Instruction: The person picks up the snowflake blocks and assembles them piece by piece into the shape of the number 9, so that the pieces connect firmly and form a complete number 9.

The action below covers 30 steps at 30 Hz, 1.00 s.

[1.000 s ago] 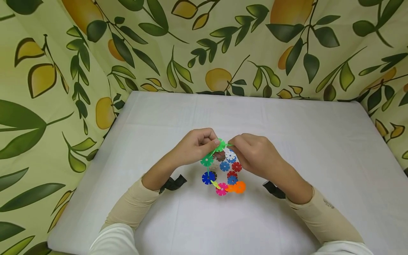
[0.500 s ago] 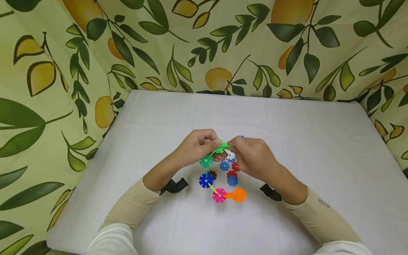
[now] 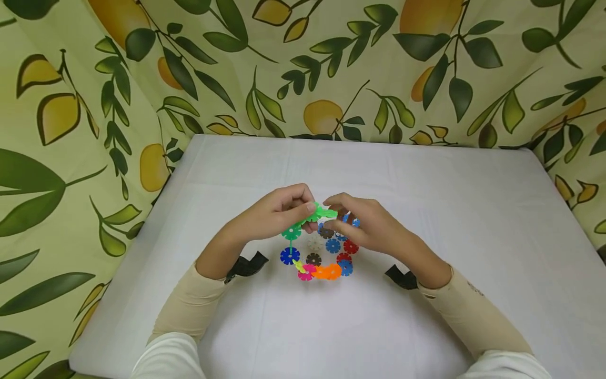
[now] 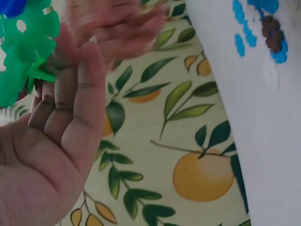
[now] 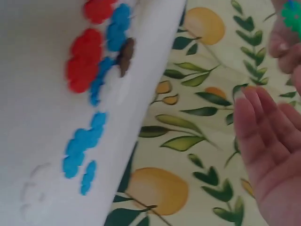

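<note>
My left hand (image 3: 267,216) pinches a light green snowflake disc (image 3: 325,213) of a linked chain. From it the chain runs through a green disc (image 3: 291,232), a dark blue disc (image 3: 290,256) and a pink disc (image 3: 306,272) to an orange disc (image 3: 333,271) at its near end. My right hand (image 3: 369,223) is just right of the light green disc, thumb and fingers spread apart, holding nothing. In the right wrist view its fingers (image 5: 263,127) are extended. The left wrist view shows a green disc (image 4: 28,33) by the left hand's fingertips.
Loose discs lie on the white table (image 3: 407,326) under the hands: red (image 3: 351,246), blue (image 3: 333,246), brown (image 3: 313,259) and white ones. Black wrist straps (image 3: 248,264) hang below both forearms. A leaf-patterned curtain (image 3: 331,63) stands behind the table and at both sides.
The right hand has let go of the chain's light green end and spread its fingers. The left hand has moved left with the chain, whose lower end has swung left and up.
</note>
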Motion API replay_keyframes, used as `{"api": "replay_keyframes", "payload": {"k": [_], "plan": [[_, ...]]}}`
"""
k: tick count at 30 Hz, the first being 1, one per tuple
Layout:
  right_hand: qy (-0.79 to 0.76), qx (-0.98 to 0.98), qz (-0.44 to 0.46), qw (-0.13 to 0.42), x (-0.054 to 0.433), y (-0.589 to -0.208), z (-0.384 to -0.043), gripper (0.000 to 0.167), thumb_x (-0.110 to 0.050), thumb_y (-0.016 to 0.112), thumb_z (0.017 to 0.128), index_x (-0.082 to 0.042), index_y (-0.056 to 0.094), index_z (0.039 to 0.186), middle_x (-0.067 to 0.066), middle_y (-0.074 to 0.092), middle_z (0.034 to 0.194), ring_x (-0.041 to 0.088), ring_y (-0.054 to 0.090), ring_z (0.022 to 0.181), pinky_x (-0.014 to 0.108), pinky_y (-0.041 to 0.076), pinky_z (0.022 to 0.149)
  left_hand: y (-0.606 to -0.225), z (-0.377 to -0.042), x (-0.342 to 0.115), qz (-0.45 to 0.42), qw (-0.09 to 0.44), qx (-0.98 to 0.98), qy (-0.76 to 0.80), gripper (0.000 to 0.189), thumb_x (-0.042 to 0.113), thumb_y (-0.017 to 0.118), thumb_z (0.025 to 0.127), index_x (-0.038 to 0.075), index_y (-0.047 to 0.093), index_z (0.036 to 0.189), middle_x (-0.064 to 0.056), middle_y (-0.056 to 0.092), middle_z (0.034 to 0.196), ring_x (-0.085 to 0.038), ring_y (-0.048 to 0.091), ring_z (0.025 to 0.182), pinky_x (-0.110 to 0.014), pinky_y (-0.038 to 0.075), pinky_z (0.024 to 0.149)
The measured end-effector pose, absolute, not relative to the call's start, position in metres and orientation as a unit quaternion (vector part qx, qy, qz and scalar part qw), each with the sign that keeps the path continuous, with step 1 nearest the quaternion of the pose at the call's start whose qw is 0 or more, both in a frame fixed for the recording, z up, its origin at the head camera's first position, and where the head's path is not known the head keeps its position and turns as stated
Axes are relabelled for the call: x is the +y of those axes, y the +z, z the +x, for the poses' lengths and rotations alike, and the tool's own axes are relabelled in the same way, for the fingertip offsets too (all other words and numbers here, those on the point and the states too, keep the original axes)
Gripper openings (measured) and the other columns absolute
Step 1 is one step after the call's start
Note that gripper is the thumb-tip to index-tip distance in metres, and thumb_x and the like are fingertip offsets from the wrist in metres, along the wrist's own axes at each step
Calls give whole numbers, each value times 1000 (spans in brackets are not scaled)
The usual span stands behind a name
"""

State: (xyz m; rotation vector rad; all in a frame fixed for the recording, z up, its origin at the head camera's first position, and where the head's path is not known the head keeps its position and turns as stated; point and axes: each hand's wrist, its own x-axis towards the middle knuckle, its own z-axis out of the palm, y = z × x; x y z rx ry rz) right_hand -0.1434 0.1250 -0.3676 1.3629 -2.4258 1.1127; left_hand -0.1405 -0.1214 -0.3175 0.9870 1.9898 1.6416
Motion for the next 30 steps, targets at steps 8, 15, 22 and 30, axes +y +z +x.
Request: {"api": "replay_keyframes", "payload": {"k": [8, 15, 22, 30], "plan": [[223, -824, 512, -100, 105, -397, -135, 13, -13, 73, 92, -10, 71, 105, -5, 58, 89, 10, 53, 77, 23, 49, 69, -310, -143, -131, 386, 142, 703, 581, 5, 6, 51, 104, 2, 50, 102, -10, 52, 76, -31, 55, 71, -36, 53, 69], [179, -838, 499, -129, 98, -404, -126, 23, -13, 75, 90, -14, 69, 112, -4, 55, 94, 12, 52, 81, 26, 49, 73, -309, -140, -131, 365, 147, 730, 559, 39, -1, 79, 84, 2, 53, 113, -9, 55, 80, -25, 53, 70, -30, 47, 66], [191, -840, 471, -187, 97, -400, -124, 15, -8, 71, 90, -14, 62, 100, -7, 57, 90, 10, 52, 80, 26, 48, 72, -309, -136, -129, 357, 111, 763, 527, 45, 11, 89, 75, 7, 70, 116, -3, 60, 83, -21, 55, 69, -28, 45, 58], [203, -829, 470, -225, 100, -399, -122, 20, -11, 71, 89, -19, 52, 88, -9, 50, 77, 7, 47, 70, 24, 43, 63, -310, -133, -126, 379, 38, 773, 508, 40, 15, 90, 75, 13, 76, 112, 5, 69, 95, -15, 57, 82, -29, 48, 64]]}}
